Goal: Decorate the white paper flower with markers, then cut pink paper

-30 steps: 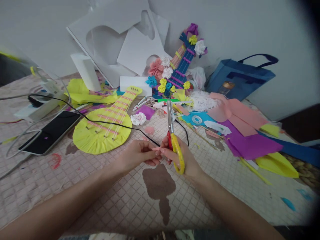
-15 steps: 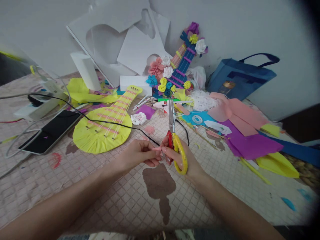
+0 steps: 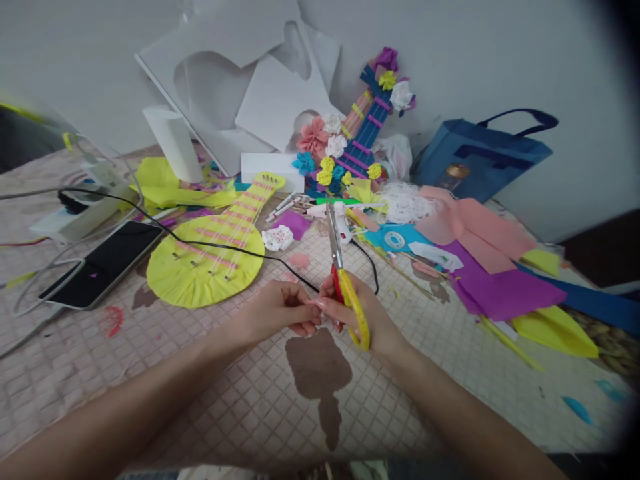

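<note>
In my right hand [image 3: 367, 310] rests a pair of scissors [image 3: 345, 277] with red and yellow handles, its closed blades pointing away from me. The right thumb and fingers also pinch close to my left fingertips. My left hand [image 3: 287, 307] is closed in a pinch on a small strip of pink paper [image 3: 314, 302], mostly hidden by the fingers. Beyond my left hand lies a yellow paper guitar [image 3: 206, 267] with pink bands and white strings. A black cable [image 3: 225, 247] crosses over it toward my hands. The white glue gun [image 3: 341, 227] lies behind the scissors.
A flower-trimmed blue paper guitar [image 3: 367, 133] leans at the back by white cut-out boards [image 3: 280, 100]. At right are pink sheets [image 3: 475, 227], a purple sheet [image 3: 500, 287] and a blue bag [image 3: 480, 157]. A phone [image 3: 105, 263] and power strip [image 3: 75, 217] lie left.
The scissors in my right hand have tilted left, uncovering more of the glue gun. Both hands stay together, and the pink strip shows less between the fingers.
</note>
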Demonstrator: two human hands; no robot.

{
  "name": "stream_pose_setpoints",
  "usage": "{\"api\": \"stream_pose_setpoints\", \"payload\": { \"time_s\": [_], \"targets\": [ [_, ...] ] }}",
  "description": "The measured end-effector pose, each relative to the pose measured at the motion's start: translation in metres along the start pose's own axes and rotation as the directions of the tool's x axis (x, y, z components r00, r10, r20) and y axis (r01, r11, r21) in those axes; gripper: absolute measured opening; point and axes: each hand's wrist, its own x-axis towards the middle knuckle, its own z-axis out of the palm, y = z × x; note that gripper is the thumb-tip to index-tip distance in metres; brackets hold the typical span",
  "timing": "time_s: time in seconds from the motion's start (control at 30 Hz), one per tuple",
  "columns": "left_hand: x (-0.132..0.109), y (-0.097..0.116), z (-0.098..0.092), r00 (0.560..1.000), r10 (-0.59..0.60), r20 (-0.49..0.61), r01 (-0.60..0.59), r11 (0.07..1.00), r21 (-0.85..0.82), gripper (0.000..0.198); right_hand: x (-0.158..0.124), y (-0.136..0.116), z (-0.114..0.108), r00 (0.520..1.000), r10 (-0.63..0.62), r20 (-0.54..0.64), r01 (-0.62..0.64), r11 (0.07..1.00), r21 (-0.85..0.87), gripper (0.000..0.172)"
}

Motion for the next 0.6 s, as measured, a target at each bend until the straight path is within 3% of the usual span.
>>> {"api": "stream_pose_setpoints", "payload": {
  "time_s": [0.33,0.6],
  "targets": [
    [-0.0008,0.0025,-0.0009,1.0,-0.002,0.023,0.002,1.0,-0.009,0.031,0.0017,-0.0043,0.0007,0.999,0.027,-0.023,-0.027,0.999,-0.021,0.032],
    [0.0003,0.0037,-0.001,1.0,0.006,-0.016,-0.008,0.996,-0.094,0.051,0.0029,-0.0005,-0.002,0.992,0.053,-0.115,-0.043,0.996,0.081,0.038]
  ]
}}
